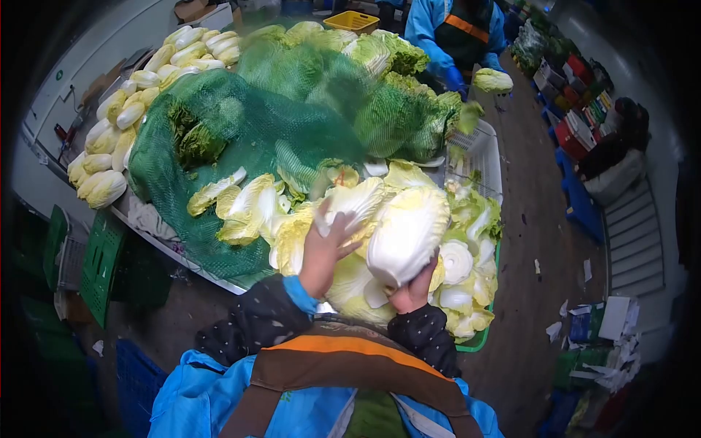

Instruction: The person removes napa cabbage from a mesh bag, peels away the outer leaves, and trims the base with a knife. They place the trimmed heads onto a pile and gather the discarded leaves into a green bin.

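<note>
A peeled napa cabbage [409,232], white at the base and pale yellow above, is tilted in front of me. My right hand [415,290] is closed round its lower end from below. To the left of it, my left hand [330,247] is raised with fingers spread and slightly blurred, apart from the cabbage. Behind those fingers are loose yellow-white leaves [252,208]. A green mesh net [285,139] lies across the table, partly over untrimmed green cabbages [398,117].
Trimmed cabbages [102,188] are piled along the table's left side. A green-rimmed crate [485,337] of leaves stands at right, below a white crate [491,157]. Across the table, a person in blue sleeves [431,36] and gloves works near a cabbage [493,80]. A yellow basket [352,20] sits behind.
</note>
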`<state>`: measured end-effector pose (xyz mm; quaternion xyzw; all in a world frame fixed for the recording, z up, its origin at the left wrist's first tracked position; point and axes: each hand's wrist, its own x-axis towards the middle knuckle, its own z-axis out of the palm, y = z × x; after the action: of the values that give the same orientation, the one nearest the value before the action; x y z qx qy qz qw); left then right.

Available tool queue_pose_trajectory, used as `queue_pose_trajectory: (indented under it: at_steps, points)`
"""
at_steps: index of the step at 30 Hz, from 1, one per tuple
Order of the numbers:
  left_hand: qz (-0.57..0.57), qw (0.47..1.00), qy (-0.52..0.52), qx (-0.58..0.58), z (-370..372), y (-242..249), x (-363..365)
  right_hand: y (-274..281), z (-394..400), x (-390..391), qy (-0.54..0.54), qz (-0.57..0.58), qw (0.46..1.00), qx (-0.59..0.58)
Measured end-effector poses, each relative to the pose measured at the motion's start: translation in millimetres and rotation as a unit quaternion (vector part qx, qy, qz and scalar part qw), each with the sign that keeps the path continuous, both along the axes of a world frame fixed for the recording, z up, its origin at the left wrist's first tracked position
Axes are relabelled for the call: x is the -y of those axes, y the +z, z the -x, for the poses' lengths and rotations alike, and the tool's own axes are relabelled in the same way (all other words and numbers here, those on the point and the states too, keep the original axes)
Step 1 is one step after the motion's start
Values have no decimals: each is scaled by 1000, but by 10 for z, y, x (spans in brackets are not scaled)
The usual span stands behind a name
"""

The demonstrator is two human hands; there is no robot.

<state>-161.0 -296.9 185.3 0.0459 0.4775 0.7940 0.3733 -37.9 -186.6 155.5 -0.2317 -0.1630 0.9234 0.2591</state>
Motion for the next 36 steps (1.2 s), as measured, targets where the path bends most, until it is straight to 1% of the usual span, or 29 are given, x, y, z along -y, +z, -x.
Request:
queue_pose_trajectory:
  at_steps: [1, 2, 3, 4, 5, 6, 7, 8, 9, 10, 11, 12, 13, 15, 19, 21, 24, 28, 30, 31, 32, 33, 34, 35, 36]
  points:
    - [20, 996, -11, 90, 31, -17, -20, -142, -52, -56, 26, -15, 1000, -6]
    - [17, 996, -5, 91, 6, -13, -5, -192, -79, -67, 9, -28, 999, -23]
    - [-68, 978, -143, 133, -55, 0, 10, -203, -93, -120, 44, -112, 993, -15]
    - [-150, 933, -279, 170, -103, 24, 17, -206, -117, -176, 76, -193, 978, -9]
    - [-123, 949, -260, 131, -136, 62, -4, -210, -155, -230, 77, -190, 979, -9]
    - [-120, 948, -262, 132, -159, 65, -7, -184, -192, -290, 100, -146, 984, -6]
    - [-79, 966, -245, 14, -179, 62, -17, -170, -211, -324, 121, -105, 987, -2]
    - [-38, 969, -223, -102, -208, 51, -24, -211, -212, -309, 118, -104, 987, -1]
    - [-37, 968, -226, -98, -253, 30, -14, -282, -212, -256, 93, -135, 987, -1]
    - [16, 963, -205, -174, -288, 10, -11, -328, -209, -220, 70, -166, 984, -3]
    - [69, 949, -181, -248, -309, -6, -3, -351, -218, -197, 71, -161, 984, -26]
    - [124, 926, -158, -320, -328, -22, 13, -396, -222, -164, 70, -158, 985, -24]
    - [126, 926, -160, -318, -333, -35, 25, -468, -219, -139, 66, -127, 989, -41]
    - [78, 917, -115, -374, -322, -63, 48, -541, -209, -66, 58, -88, 993, -57]
    - [82, 919, -115, -369, -329, -147, 100, -520, -175, 15, 66, -108, 991, -51]
    - [89, 942, -112, -303, -320, -154, 90, -539, -166, 70, 78, -82, 992, -46]
    - [64, 951, -98, -285, -340, -217, 91, -555, -167, 91, 84, -81, 992, -57]
    - [96, 943, -100, -303, -267, -253, 54, -521, -143, 91, 87, -69, 991, -71]
    - [103, 975, -94, -175, -154, -239, 7, -370, -103, 111, 25, -132, 989, 61]
    - [79, 980, -112, -141, -101, -139, 44, -235, -139, 86, 31, -211, 962, 172]
    - [80, 980, -111, -142, -140, -101, 11, -66, -165, 80, 32, -210, 962, 171]
    - [83, 960, -59, -260, -212, -76, -55, 149, -182, 99, 16, -253, 953, 163]
    - [86, 924, -6, -372, -260, -66, -70, 266, -210, 107, 2, -294, 943, 156]
    - [94, 947, -46, -305, -198, -50, -42, 294, -248, 70, 5, -293, 943, 156]
    - [95, 946, -45, -308, -121, -83, -30, 319, -277, 6, 25, -324, 931, 166]
